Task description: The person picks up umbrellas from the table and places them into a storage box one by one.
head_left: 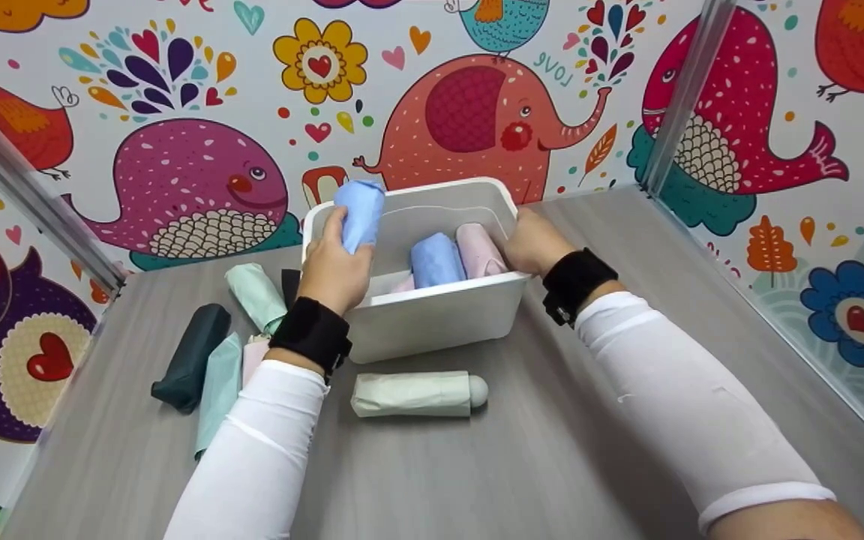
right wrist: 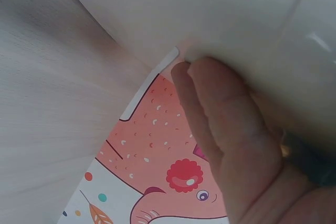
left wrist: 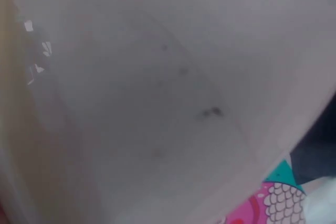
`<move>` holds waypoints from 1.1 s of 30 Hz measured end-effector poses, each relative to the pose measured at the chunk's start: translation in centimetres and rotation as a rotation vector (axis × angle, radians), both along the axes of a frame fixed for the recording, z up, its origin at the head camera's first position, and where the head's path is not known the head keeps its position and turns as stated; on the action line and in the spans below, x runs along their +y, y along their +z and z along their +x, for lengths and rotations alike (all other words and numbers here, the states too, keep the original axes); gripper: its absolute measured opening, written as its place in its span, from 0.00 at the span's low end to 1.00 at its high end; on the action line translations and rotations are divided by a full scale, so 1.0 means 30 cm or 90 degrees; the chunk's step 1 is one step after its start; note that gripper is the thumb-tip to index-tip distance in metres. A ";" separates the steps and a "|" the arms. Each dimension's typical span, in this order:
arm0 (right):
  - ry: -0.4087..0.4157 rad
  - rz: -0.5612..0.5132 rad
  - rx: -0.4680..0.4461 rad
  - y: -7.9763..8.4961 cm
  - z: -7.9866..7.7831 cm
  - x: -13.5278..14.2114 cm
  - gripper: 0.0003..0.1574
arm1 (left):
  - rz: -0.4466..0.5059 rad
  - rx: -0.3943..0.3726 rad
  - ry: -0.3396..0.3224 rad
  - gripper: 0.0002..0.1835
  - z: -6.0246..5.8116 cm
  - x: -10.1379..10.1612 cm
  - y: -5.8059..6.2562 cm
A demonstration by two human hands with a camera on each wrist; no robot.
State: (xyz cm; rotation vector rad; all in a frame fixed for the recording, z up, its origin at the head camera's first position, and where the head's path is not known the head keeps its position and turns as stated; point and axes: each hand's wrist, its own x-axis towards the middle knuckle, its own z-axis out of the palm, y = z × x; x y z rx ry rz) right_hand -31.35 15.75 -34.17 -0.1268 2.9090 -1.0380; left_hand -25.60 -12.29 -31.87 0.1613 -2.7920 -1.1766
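Note:
My left hand [head_left: 338, 266] grips a light-blue folded umbrella [head_left: 361, 214] upright at the left rim of a white plastic bin [head_left: 432, 319]. With my right hand [head_left: 541, 244] I hold the bin's right rim; in the right wrist view its fingers [right wrist: 226, 98] lie along the outer wall. The bin is tilted. Inside it lie another blue folded umbrella [head_left: 437, 260] and a pink one [head_left: 479, 250], with a bit of pink at their left. The left wrist view is mostly filled by a blurred, pale wall [left wrist: 131, 103].
A cream folded umbrella [head_left: 417, 394] with a round knob lies in front of the bin. To the left lie a dark green [head_left: 196, 356], a teal [head_left: 220, 382] and a mint folded umbrella [head_left: 256, 296], with a pink one partly behind my left wrist. Patterned panels enclose the grey table [head_left: 552, 465].

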 end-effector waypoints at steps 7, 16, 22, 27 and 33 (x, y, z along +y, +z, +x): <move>0.013 -0.006 0.010 0.001 0.002 -0.002 0.26 | -0.032 -0.054 0.001 0.36 -0.012 -0.002 0.004; 0.027 -0.020 0.027 -0.003 0.000 0.006 0.25 | -0.089 -0.079 -0.011 0.35 -0.026 0.027 -0.008; 0.021 -0.015 0.022 -0.008 -0.001 0.002 0.27 | -0.119 -0.098 -0.007 0.36 -0.027 0.037 -0.013; 0.018 -0.021 0.020 -0.009 -0.002 0.003 0.27 | -0.127 -0.117 0.010 0.35 -0.025 0.045 -0.013; 0.015 -0.019 0.023 -0.007 -0.001 0.006 0.26 | -0.149 -0.123 0.009 0.36 -0.026 0.053 -0.012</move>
